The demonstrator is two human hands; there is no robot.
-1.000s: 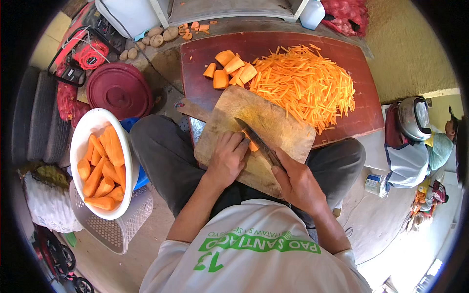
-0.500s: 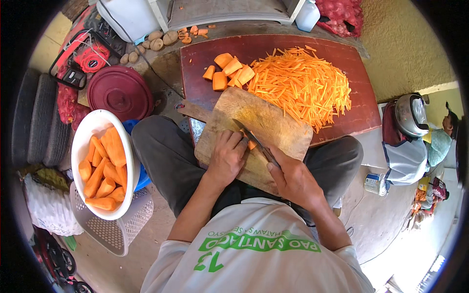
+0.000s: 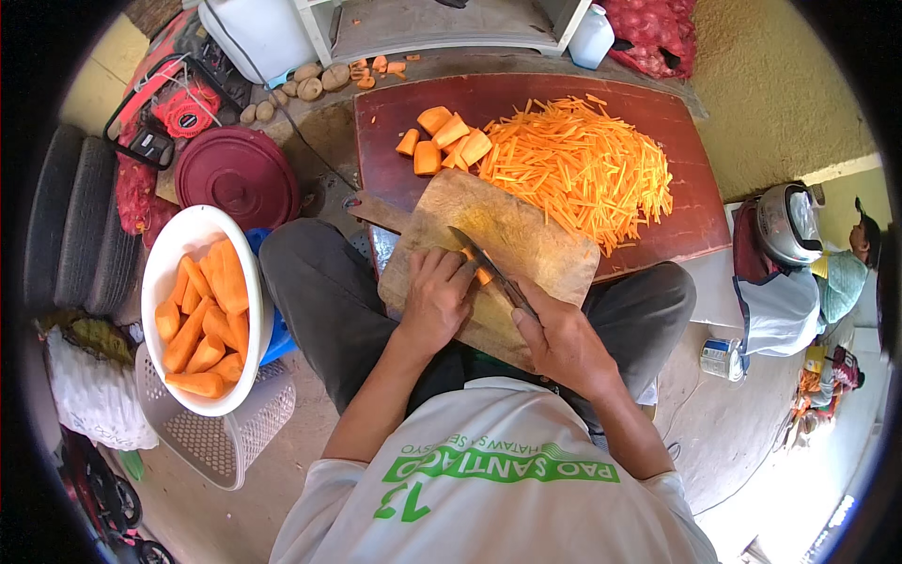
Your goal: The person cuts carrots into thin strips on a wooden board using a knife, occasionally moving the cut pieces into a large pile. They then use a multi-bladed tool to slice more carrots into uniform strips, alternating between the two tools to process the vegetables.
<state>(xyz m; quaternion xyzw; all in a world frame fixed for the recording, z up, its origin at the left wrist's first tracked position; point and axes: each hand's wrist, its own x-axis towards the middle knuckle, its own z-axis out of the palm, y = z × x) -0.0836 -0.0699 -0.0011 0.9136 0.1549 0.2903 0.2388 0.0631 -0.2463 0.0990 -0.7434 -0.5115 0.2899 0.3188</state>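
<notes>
Your right hand (image 3: 564,338) is closed tight around the handle of a knife (image 3: 489,268). The blade points up and to the left, across the wooden cutting board (image 3: 526,235). Your left hand (image 3: 437,301) lies flat on the board with its fingers curled over a small orange carrot piece (image 3: 481,275). The piece sits just under your left fingertips, pressed down, and the knife blade touches it on its right side. So the carrot piece is between your two hands, near the middle of the board and a bit toward its near edge.

The board rests on your lap and leans onto the near edge of a dark red table (image 3: 686,216). On that table, past the board's far edge, lies a big pile of thin carrot sticks (image 3: 583,164). Just left of the pile, by the table's far left corner, are some thick carrot chunks (image 3: 442,141).

To your left, well apart from the board, a white bowl (image 3: 178,249) holds peeled carrots (image 3: 211,310). It sits on top of a white basket (image 3: 225,437). Behind the bowl lies a round dark red lid (image 3: 235,174).
</notes>
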